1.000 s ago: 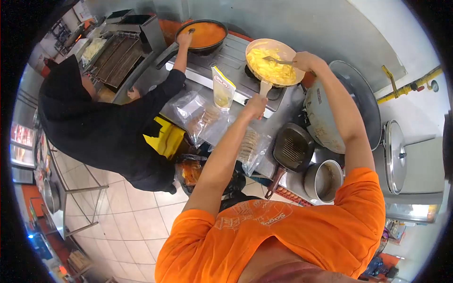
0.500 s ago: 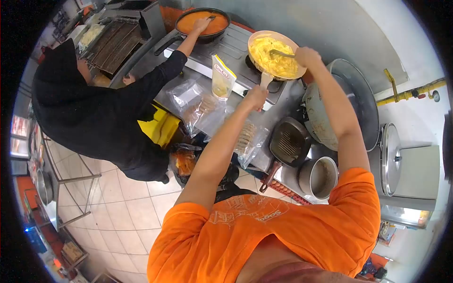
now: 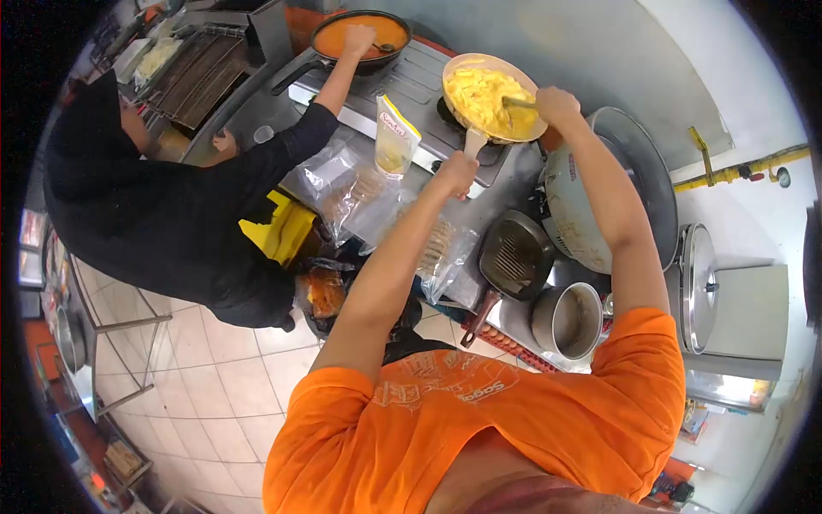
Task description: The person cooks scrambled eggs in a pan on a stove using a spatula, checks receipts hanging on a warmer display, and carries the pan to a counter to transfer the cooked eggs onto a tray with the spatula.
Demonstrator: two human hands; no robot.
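Note:
My left hand [image 3: 456, 174] is wrapped round the light handle [image 3: 475, 143] of a pan [image 3: 491, 62] on the stove. Yellow food [image 3: 486, 96] that looks like egg fills the pan. In my right hand [image 3: 558, 106], at the pan's right side, is a utensil [image 3: 519, 103] whose far end rests in the food. A standing pouch [image 3: 396, 141] with a yellow edge is left of my left hand. Plastic bags of food [image 3: 441, 248] lie below it on the counter.
At the left a person in black [image 3: 171, 206] reaches over a pan of orange sauce [image 3: 360, 36]. A square grill pan [image 3: 516, 255], a pot [image 3: 567, 321] and a large drum-like vessel [image 3: 578, 206] stand on the right. A yellow pipe [image 3: 741, 175] runs along the wall.
The utensil in my right hand has shifted slightly within the food. The other person's hand has moved over the sauce, leaving the spoon, and a small clear cup now shows near their other hand. The view has shifted slightly.

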